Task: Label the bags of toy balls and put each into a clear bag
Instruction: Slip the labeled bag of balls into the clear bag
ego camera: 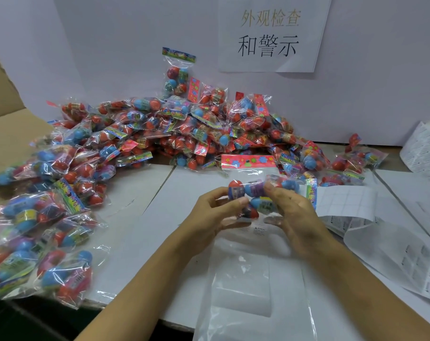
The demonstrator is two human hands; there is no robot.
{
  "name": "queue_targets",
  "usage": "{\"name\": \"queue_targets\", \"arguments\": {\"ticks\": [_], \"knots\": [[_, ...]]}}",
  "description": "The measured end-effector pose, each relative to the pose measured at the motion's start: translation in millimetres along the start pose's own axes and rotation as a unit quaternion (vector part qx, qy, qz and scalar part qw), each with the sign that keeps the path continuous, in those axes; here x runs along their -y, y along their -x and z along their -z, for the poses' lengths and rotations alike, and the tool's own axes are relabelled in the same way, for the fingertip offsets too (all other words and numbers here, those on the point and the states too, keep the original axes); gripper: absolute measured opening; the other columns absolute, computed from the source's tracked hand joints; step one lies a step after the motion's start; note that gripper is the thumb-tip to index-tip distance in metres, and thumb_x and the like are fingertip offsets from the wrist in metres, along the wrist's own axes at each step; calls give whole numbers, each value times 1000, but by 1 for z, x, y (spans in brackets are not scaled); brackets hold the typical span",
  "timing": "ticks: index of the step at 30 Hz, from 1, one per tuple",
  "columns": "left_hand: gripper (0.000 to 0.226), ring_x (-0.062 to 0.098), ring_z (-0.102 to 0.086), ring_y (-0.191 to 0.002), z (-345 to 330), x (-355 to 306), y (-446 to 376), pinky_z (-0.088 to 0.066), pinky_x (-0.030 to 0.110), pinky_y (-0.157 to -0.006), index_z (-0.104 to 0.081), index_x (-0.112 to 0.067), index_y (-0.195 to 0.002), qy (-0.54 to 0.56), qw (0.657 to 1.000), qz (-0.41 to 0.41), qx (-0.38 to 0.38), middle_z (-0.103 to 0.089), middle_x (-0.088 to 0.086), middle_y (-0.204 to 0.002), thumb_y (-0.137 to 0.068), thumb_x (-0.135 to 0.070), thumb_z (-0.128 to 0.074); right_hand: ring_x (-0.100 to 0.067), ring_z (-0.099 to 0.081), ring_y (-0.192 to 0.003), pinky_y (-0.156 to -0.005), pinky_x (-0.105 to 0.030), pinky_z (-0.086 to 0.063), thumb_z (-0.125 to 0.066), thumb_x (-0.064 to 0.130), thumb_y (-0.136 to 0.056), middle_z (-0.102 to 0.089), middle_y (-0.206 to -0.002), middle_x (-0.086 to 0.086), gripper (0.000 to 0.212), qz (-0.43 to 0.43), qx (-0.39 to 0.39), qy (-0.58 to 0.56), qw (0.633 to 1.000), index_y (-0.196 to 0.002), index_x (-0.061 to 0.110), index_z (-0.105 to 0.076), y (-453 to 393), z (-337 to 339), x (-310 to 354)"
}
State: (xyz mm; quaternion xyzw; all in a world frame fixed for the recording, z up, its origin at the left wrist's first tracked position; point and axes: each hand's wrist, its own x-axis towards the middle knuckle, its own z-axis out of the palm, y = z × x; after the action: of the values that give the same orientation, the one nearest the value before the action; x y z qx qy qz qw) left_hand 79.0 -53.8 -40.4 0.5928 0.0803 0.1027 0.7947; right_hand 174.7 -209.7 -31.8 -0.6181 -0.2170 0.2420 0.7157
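While your left hand (217, 210) and right hand (291, 210) both pinch the bag of toy balls (260, 195), you hold it over the clear bag (253, 279), ready for insertion.

We reach both bare forearms forward, meeting at centre. Our left hand (215, 212) curls its fingers, thumb and fingertips pinching inward. Our right hand (292, 212) faces it, fingers bent and closed in a grip, wrists slightly raised.
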Motion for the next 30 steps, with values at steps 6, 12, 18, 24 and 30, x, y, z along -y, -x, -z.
{"name": "queue_targets", "arguments": {"ticks": [6,12,18,24,30], "knots": [[43,32,-72,-111,7,-2,-2,-59,32,-88,-67,-10,-127,34,999,-37,16,-74,17,-119,-86,-12,-78,-10,-73,-86,-62,-23,-52,-69,68,-65,-78,-96,1,49,-18,24,50,998,-94,31,-80,3,-4,-1],[51,36,-68,-116,9,3,-2,-57,40,-100,-67,-16,-130,-4,998,-52,18,-70,20,-123,-81,-9,-81,-11,-69,-74,-62,-27,-50,-74,63,-69,-75,-84,-1,43,12,16,126,992,-92,27,-78,3,1,-7],[46,34,-71,-111,8,2,-1,-58,33,-92,-69,-24,-128,-21,998,-60,21,-71,24,-116,-85,-18,-81,-11,-69,-73,-61,-27,-51,-79,60,-61,-75,-84,-1,53,19,23,128,991,-96,20,-76,0,4,-9],[47,31,-72,-109,9,2,-1,-58,32,-90,-66,-23,-132,-48,997,-58,16,-74,19,-113,-87,-19,-81,-10,-69,-72,-61,-27,-51,-79,57,-63,-75,-84,-1,52,19,24,133,991,-98,19,-75,-1,5,-11],[46,33,-71,-110,9,2,-1,-58,32,-91,-65,-22,-133,-47,997,-57,15,-73,22,-115,-89,-14,-78,-10,-69,-72,-62,-28,-51,-79,56,-64,-75,-84,-2,49,23,29,126,991,-97,19,-75,-4,7,-14]]}}
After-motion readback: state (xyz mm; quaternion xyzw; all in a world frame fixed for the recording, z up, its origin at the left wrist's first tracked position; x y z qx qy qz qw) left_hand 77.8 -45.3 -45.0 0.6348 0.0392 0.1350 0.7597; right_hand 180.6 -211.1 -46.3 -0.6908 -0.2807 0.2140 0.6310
